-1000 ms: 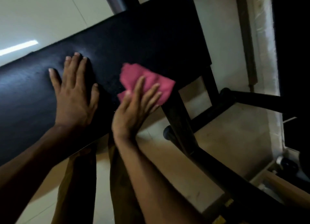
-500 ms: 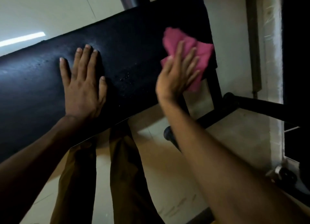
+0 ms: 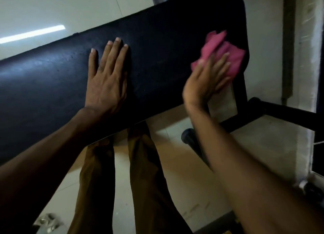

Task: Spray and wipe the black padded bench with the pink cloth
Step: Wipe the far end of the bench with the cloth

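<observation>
One pink cloth (image 3: 221, 55) under right grip (image 3: 207, 79)

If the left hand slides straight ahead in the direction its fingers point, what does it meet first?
The left hand lies flat on the black padded bench, fingers pointing at its far edge. Only bare padding lies ahead, then that edge and pale floor beyond. The pink cloth is off to the right, out of that line.

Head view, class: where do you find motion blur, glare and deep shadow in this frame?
Head view: the right hand and the pink cloth are smeared by motion blur, while the left hand on the black padded bench is sharp; a bright streak of glare lies on the floor at upper left; the bench's left end and the left forearm sink into shadow.
</observation>
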A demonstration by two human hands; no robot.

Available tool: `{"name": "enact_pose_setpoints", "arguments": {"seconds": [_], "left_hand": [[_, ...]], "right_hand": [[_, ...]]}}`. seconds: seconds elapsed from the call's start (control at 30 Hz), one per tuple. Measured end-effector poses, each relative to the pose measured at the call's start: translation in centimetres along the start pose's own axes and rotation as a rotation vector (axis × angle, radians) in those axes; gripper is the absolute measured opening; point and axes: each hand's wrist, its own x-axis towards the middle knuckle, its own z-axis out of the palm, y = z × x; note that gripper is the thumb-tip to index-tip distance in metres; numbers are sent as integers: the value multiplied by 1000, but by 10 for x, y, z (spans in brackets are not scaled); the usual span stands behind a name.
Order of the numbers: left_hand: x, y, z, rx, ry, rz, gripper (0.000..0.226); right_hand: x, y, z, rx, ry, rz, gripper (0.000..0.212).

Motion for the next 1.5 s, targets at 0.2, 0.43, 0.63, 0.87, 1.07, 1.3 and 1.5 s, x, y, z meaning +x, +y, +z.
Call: {"name": "enact_pose_setpoints", "arguments": {"seconds": [0.2,0.43,0.63,0.87,1.07,1.3,1.5], "left_hand": [[-20,-25,-14,72,-47,-103,58],[-41,-56,-25,97,-89,0,63],[-34,-32,-14,56,-42,-141,68],[-37,-47,-19,34,-54,-56,65],[-39,-54,-19,74,-52,-9,65],[-38,-52,-19,83,-25,-27,65],[-38,-44,-16,32,3,-96,65]], "right_hand": [[-208,-27,17,-46,-416,-448,55],[-66,28,5,-112,-187,-232,63],[-41,-21,6,-135,-215,-204,55],[-8,-10,4,-193,-245,-428,58],[-34,-42,15,-237,-334,-567,56],[46,-69,5,-11,-233,75,53],[96,-24,-13,-135,-389,-312,54]]}}
